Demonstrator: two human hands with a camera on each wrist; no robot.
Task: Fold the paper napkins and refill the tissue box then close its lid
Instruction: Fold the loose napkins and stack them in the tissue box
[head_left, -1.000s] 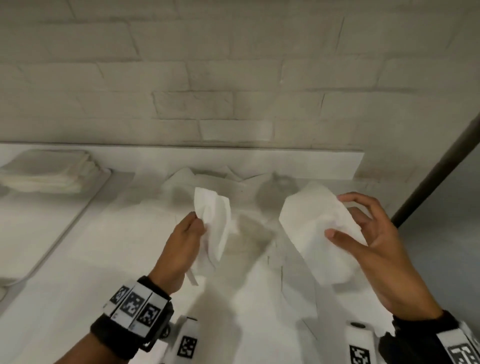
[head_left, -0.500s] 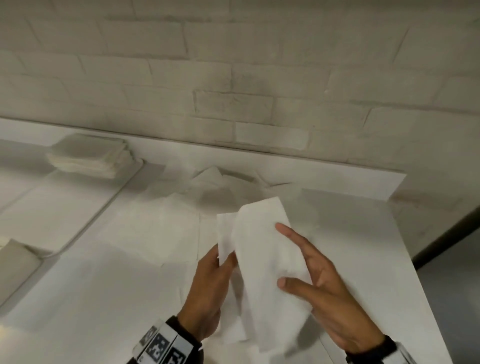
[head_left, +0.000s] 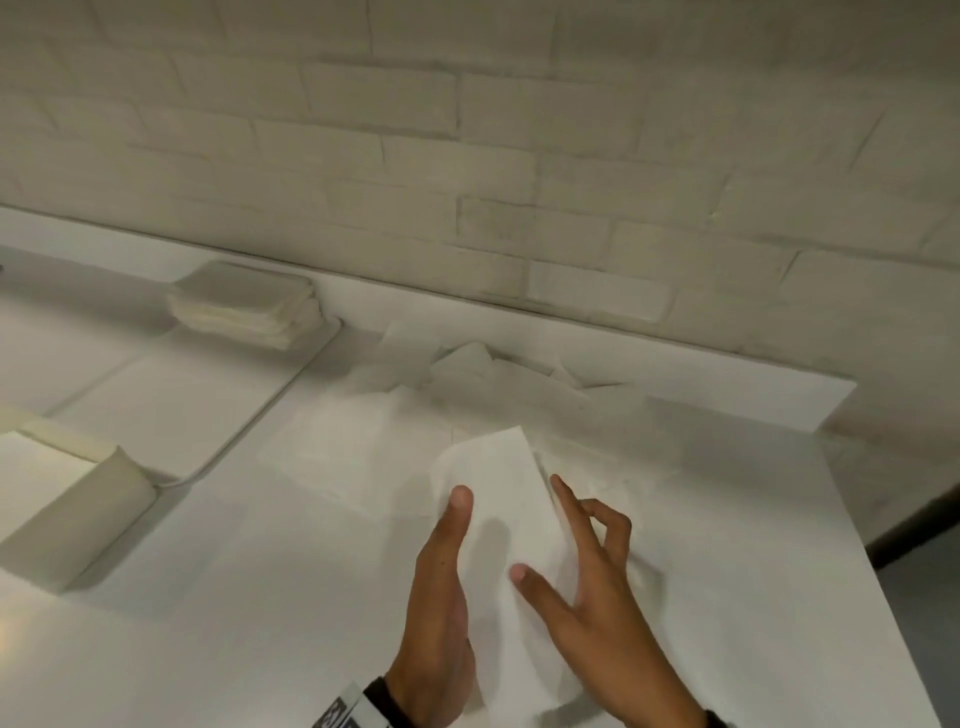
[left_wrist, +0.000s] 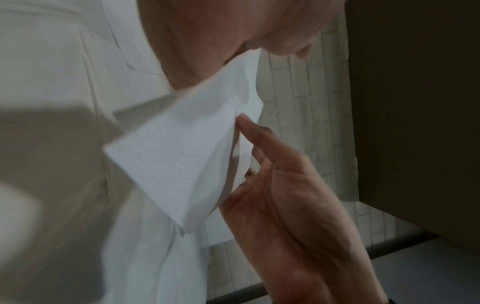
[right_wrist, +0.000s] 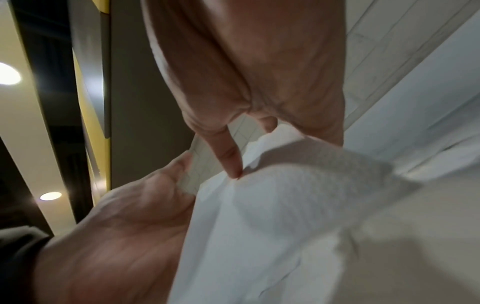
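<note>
Two hands hold one folded paper napkin (head_left: 498, 525) above the white table (head_left: 208, 623): left hand (head_left: 441, 613) at 9 o'clock, right hand (head_left: 597, 597) at 3, thumbs on top, fingers underneath. Stacked napkins (head_left: 244, 306) at 11.
</note>
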